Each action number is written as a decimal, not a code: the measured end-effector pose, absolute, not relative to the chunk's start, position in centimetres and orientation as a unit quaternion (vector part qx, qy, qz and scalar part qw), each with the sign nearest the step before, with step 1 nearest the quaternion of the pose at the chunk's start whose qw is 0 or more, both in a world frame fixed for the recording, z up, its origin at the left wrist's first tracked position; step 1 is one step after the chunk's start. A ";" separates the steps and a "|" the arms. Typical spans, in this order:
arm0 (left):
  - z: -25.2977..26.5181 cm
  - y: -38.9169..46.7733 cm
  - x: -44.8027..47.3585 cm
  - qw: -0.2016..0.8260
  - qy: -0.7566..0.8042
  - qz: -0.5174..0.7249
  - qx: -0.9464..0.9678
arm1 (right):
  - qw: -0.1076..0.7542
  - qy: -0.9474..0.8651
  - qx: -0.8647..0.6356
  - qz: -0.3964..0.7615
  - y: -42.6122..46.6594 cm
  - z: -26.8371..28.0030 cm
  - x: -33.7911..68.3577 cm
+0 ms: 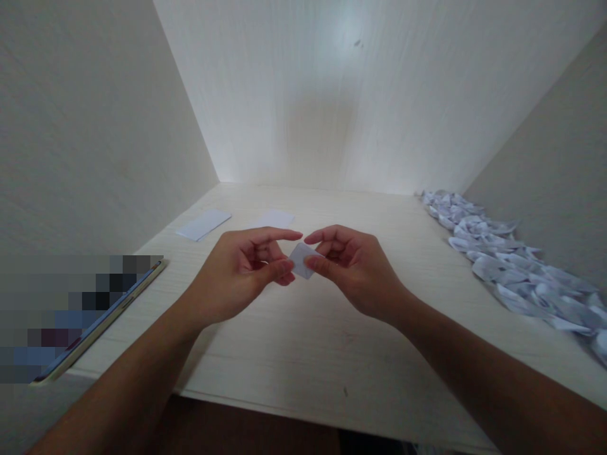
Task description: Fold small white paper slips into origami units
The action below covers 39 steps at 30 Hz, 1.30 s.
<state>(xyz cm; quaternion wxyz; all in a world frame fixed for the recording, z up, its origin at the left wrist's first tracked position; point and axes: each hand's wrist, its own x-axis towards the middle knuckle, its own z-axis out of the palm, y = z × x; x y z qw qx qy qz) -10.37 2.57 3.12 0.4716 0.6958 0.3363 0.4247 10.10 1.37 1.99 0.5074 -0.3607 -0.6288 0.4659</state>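
Observation:
A small piece of folded white paper (pixel 301 258), diamond-shaped from here, is held up in front of me over the table. My left hand (pixel 251 262) pinches its left corner between thumb and fingers, with the index finger stretched above it. On the other side, my right hand (pixel 353 265) grips the paper with the thumb lying across its face. Both index fingertips nearly meet above the top corner. The fingers behind the paper are partly hidden.
White paper sheets (pixel 203 225) lie at the back left, and another white sheet (pixel 276 218) lies behind my left hand. A long heap of folded white paper pieces (pixel 512 265) runs along the right wall. A tablet-like device (pixel 118 309), its screen blurred, leans at left.

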 end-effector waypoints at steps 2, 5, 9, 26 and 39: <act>3.2 2.7 -10.3 0.481 0.332 0.434 0.686 | 0.504 -0.624 -0.358 0.478 1.5 2.1 10.3; 3.1 2.8 -10.2 0.488 0.322 0.451 0.675 | 0.502 -0.610 -0.357 0.498 1.8 2.0 10.5; 2.8 2.8 -10.0 0.461 0.328 0.467 0.679 | 0.520 -0.600 -0.352 0.495 2.1 1.8 10.6; 2.4 3.0 -9.5 0.508 0.325 0.488 0.631 | 0.515 -0.705 -0.359 0.331 1.6 1.3 10.5; 2.5 2.6 -9.3 0.210 0.354 0.505 0.759 | 0.494 -0.758 -0.402 0.140 1.6 1.7 10.6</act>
